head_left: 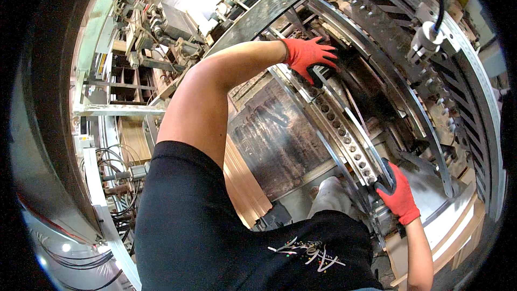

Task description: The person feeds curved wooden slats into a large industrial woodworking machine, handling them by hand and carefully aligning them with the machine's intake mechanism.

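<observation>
Both my hands wear red gloves with black palms and fingertips. My left hand (311, 58) reaches across to the far end of a long metal bar (353, 110), fingers spread, its palm side over the bar. At the near end, my right hand (398, 193) closes around the same bar; part of its grip is hidden. Alongside the bar runs a metal rail (336, 124) with a row of round holes. Both lie within a large machine frame, with a dark recess beyond them.
A worn metal plate (280, 134) lies left of the rail, beside stacked brown strips (242, 183). To the right, a curved, slotted guard (463, 113) and a hanging white cylindrical fitting (427, 40) border the machine. Cables (121, 183) and machine parts crowd the left.
</observation>
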